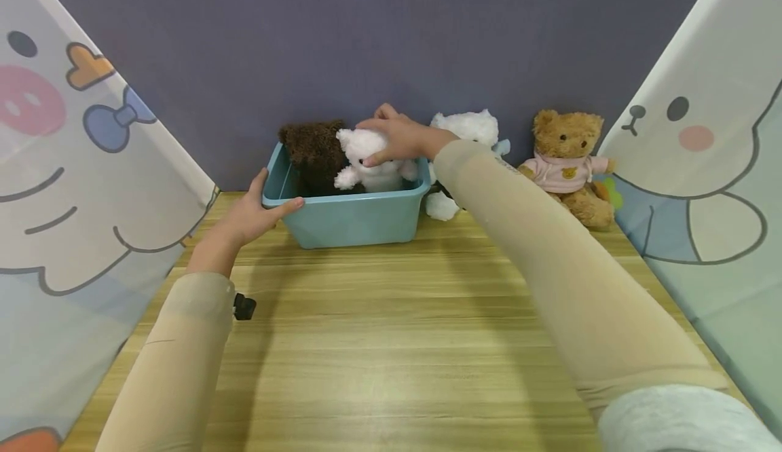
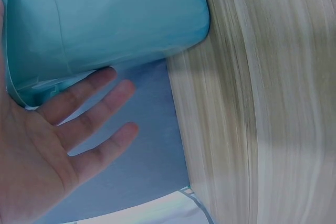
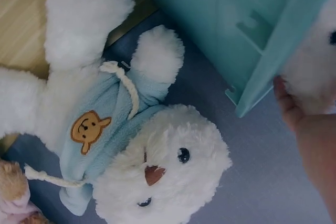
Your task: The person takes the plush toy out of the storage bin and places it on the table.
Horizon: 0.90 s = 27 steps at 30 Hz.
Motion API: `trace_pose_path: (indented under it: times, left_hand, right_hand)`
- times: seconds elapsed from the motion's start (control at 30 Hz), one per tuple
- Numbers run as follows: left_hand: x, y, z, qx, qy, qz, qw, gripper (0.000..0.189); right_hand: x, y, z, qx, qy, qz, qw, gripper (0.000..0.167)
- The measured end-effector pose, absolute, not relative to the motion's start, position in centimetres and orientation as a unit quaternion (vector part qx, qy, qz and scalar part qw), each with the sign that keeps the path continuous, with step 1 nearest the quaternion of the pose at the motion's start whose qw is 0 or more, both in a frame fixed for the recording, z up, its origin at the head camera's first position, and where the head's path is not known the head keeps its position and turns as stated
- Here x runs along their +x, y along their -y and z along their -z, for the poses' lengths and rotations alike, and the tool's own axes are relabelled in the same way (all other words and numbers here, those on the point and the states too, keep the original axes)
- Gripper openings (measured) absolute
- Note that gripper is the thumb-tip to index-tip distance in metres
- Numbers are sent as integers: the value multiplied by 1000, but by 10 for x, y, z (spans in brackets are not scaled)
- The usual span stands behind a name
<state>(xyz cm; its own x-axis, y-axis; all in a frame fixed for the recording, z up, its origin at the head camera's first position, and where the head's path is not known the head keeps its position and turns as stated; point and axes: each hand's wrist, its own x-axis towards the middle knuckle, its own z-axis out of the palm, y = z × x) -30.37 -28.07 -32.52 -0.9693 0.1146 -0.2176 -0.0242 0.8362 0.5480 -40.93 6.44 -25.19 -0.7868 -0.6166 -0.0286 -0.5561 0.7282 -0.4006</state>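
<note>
A light blue plastic bin (image 1: 360, 222) stands on the table against the back wall. My left hand (image 1: 243, 216) holds its front left corner, thumb along the rim; in the left wrist view the other visible fingers (image 2: 86, 119) spread loosely outside the bin. A small white plush toy (image 1: 362, 145) sits upright in the bin's right part. My right hand (image 1: 398, 137) grips its head from above, thumb across the face. Beside it in the bin is a dark brown curly plush toy (image 1: 313, 150). The right wrist view shows only part of the right hand (image 3: 315, 140).
Right of the bin sits a white teddy bear (image 3: 163, 166) in a blue hoodie, partly behind my right arm in the head view. Farther right is a light brown teddy bear (image 1: 565, 167) in a pink hoodie. Cartoon-printed curtains (image 1: 702, 187) hang at both sides of the wooden table (image 1: 379, 343).
</note>
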Motion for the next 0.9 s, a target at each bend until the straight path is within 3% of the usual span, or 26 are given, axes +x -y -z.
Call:
trace_pose_path:
  times: [0.27, 0.53, 0.9]
  left_hand:
    - [-304, 281, 326, 26, -950, -287, 120, 127]
    - [-303, 281, 326, 25, -952, -280, 121, 128]
    - [-303, 282, 327, 27, -952, -281, 121, 128]
  right_hand:
    - [-404, -63, 257, -324, -918, 209, 97, 77]
    - [-396, -64, 263, -344, -920, 166, 88, 90]
    - [-390, -62, 278, -333, -925, 171, 68, 72]
